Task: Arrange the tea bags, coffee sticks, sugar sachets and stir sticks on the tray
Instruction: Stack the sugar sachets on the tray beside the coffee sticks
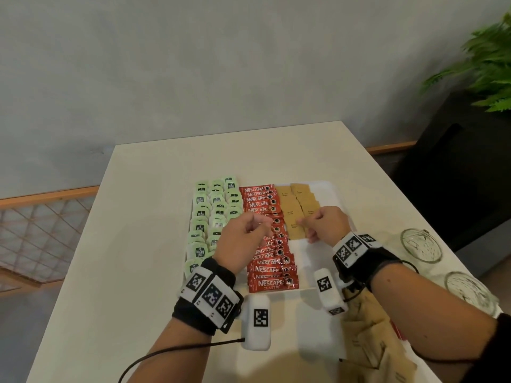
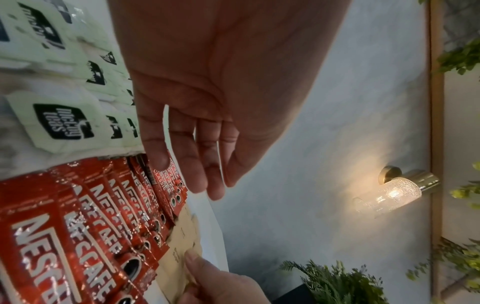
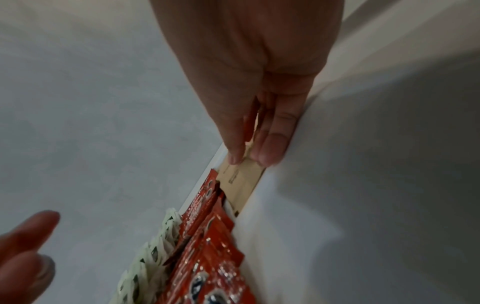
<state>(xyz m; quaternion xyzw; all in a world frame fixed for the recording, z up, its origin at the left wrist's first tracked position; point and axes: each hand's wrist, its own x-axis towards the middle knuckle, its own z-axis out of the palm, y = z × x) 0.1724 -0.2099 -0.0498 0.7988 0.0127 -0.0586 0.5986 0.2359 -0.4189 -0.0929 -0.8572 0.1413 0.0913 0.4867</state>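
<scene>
Pale green tea bags (image 1: 213,214) & red foil coffee sticks (image 1: 269,239) fill the white tray (image 1: 329,189); brown paper sugar sachets (image 1: 297,211) in 2 columns, approx. half done, no stir sticks visible. Right hand (image 1: 325,223) pinches 1 sachet; left hand (image 1: 243,239) relaxed, empty. Only left-wrist cam shows a lit wall lamp (image 2: 394,191).

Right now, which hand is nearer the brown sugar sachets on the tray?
Right. The right hand pinches one of the brown sugar sachets at the row's near end. The left hand hovers above the red coffee sticks, holding nothing.
</scene>
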